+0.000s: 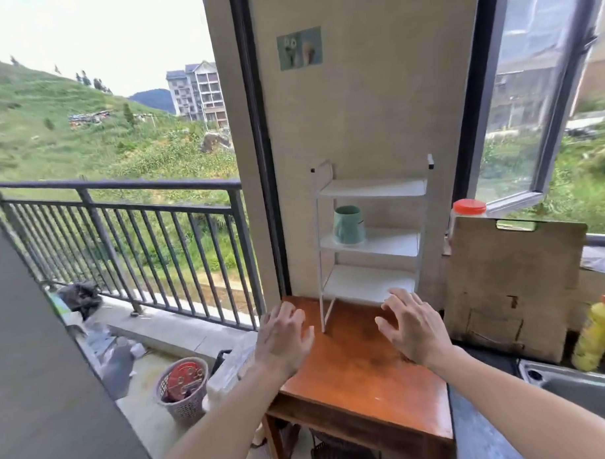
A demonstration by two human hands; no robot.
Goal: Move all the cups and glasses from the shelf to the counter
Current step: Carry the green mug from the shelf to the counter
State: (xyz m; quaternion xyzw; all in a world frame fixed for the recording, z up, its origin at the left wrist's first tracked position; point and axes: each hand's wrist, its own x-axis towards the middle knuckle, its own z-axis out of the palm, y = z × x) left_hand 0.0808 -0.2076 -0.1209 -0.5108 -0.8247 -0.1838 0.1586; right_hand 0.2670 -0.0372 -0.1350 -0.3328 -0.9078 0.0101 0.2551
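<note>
Nearest the camera, the left hand (284,336) and the right hand (412,325) hover over the wooden table (361,375), fingers spread wide and holding nothing. Just beyond them stands the white shelf (370,247) against the wall; its only visible cup, a green cup (348,225), sits on the middle tier at the left, apparently upside down. The step in hand seems to be the reach: one hand should pass between the side posts, wrap the cup's body, and lift it clear without jolting the light frame.
</note>
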